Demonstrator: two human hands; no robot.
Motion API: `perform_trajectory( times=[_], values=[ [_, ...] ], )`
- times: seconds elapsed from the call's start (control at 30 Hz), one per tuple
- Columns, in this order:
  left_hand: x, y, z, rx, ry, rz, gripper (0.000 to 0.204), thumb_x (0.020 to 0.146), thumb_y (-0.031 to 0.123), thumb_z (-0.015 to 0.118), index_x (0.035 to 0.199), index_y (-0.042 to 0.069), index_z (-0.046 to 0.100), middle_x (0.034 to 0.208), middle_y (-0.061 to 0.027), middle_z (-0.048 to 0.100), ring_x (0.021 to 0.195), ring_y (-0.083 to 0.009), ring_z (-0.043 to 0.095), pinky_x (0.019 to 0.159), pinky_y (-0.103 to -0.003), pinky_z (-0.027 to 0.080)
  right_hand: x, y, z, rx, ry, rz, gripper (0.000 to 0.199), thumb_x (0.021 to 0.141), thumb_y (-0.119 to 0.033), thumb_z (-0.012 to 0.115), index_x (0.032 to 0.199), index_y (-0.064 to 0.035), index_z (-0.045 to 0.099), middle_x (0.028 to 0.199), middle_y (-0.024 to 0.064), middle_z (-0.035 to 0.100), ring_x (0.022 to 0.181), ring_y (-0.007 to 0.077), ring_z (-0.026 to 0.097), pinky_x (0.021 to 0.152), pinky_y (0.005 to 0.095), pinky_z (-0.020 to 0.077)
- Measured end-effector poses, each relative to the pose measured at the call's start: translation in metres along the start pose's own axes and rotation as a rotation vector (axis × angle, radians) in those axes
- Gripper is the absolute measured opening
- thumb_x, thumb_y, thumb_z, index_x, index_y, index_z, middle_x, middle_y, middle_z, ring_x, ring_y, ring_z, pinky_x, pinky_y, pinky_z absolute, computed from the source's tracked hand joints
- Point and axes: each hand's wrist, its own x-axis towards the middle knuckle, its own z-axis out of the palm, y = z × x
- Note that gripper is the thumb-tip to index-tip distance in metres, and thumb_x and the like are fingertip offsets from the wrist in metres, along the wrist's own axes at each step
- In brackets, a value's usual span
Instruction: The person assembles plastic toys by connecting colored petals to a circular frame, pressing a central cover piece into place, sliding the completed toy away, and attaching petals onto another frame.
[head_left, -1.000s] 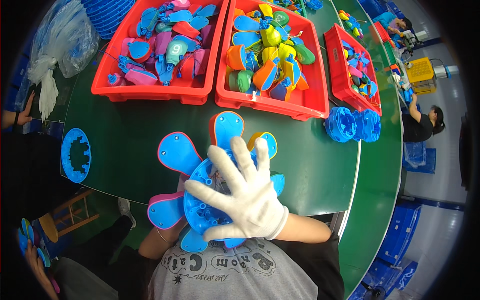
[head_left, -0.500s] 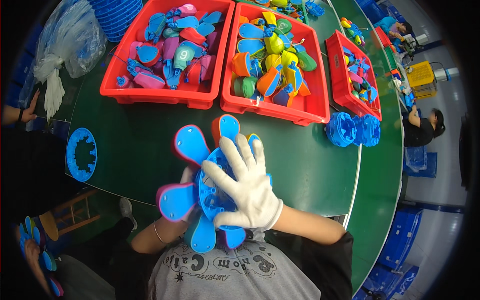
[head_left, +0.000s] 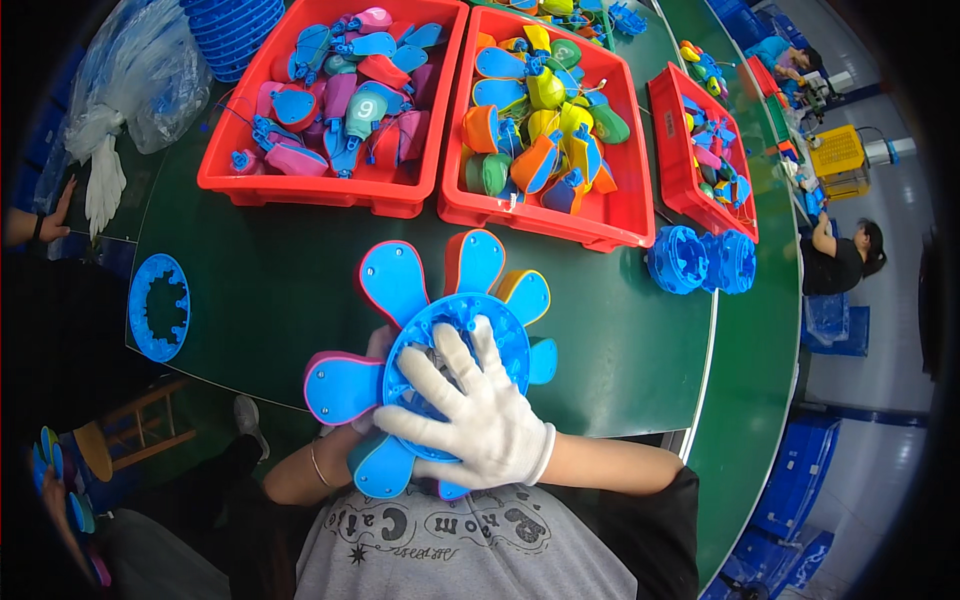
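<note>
A petalled flower [head_left: 418,335] is held over the near edge of the tabletop [head_left: 250,270], in front of a grey shirt; whether the edge is touched cannot be told. The right hand [head_left: 482,428], gloved in white, is laid across the open face of the hub [head_left: 512,345], its fingers spread apart. By the left hand [head_left: 379,343], mostly hidden behind the petals, the flower appears to be supported from beneath; how its fingers are set cannot be told. Much of the assembly seems done: seven petals can be counted around the hub, though the lower right side is covered by the right hand. The hub's back is left uncovered, with posts exposed inside. A separate ring [head_left: 143,310] is seen lying unattached at the left, and two blue hubs [head_left: 702,260] are set at the right without petals. Loose petals are heaped in the left bin [head_left: 310,192], middle bin [head_left: 545,222] and right bin [head_left: 690,200].
</note>
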Motion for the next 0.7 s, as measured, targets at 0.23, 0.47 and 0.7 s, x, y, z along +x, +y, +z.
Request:
perform_trajectory(
  times=[0.23,0.47,0.7],
  values=[
    [0.045,0.002,0.045,0.006,0.011,0.009,0.07,0.096,0.043,0.039,0.146,0.001,0.014,0.139,-0.0197,0.038,0.126,-0.0281,0.042,0.106,-0.039,0.031,-0.007,0.017,-0.035,-0.107,0.301,0.05,0.075,0.072,-0.07,0.048,0.122,-0.0146,0.057,0.133,0.0287,0.035,0.117,0.0518,0.034,0.093,0.0682,0.0197],
    [-0.005,-0.011,0.051,0.033,-0.047,0.04,0.07,0.096,0.043,0.039,0.146,0.001,0.014,0.14,-0.0198,0.038,0.126,-0.0282,0.042,0.106,-0.039,0.031,-0.005,0.018,0.035,0.19,0.568,-0.263,0.074,0.049,-0.07,0.06,0.109,-0.026,0.057,0.122,0.0253,0.04,0.105,0.0477,0.038,0.085,0.0713,0.0181],
    [-0.009,0.01,0.034,0.098,-0.105,0.094,0.07,0.096,0.043,0.039,0.146,0.001,0.014,0.14,-0.0199,0.037,0.126,-0.0282,0.042,0.107,-0.039,0.031,0.0,-0.006,-0.03,-0.049,0.186,0.063,0.084,0.051,-0.074,0.058,0.113,-0.0165,0.056,0.126,0.0253,0.039,0.109,0.0494,0.036,0.085,0.0685,0.0199]
  ],
)
